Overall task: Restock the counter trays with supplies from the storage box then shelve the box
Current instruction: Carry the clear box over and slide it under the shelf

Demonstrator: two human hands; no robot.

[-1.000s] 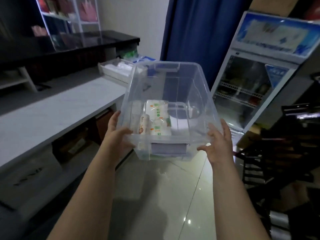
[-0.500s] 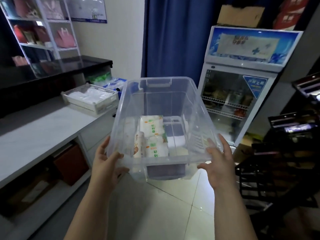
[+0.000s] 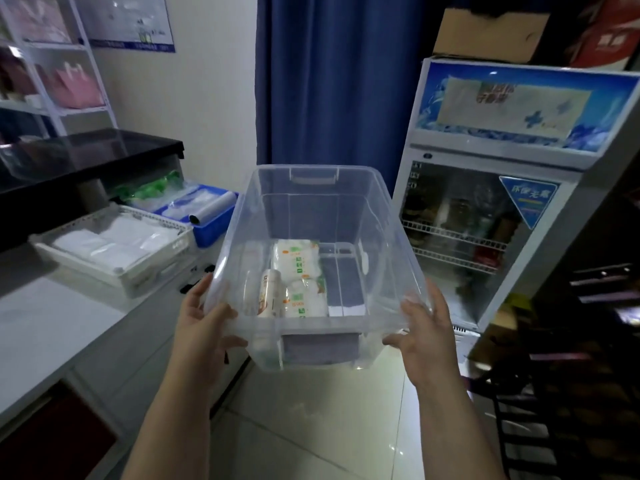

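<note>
A clear plastic storage box (image 3: 377, 223) hangs in the air in front of me, held by both sides of its near end. My left hand (image 3: 202, 323) grips its left rim and my right hand (image 3: 422, 327) grips its right rim. Inside lie two white supply packs (image 3: 298, 271), a small bottle (image 3: 270, 296) and a clear inner tray (image 3: 341, 271). On the counter (image 3: 45, 327) to my left stand a white tray (image 3: 128, 271) of white packets and, behind it, a blue tray (image 3: 214, 230) with clear bags.
A glass-door fridge (image 3: 485, 220) stands right of the box, with a blue curtain (image 3: 329, 81) behind. A dark rack (image 3: 588, 341) fills the right side. A white wall shelf (image 3: 52, 64) with pink bags is at far left. Glossy floor tiles (image 3: 311, 427) lie below.
I have moved along the counter with the box in both hands. The white and blue trays and the fridge have come closer and the view has tilted up.
</note>
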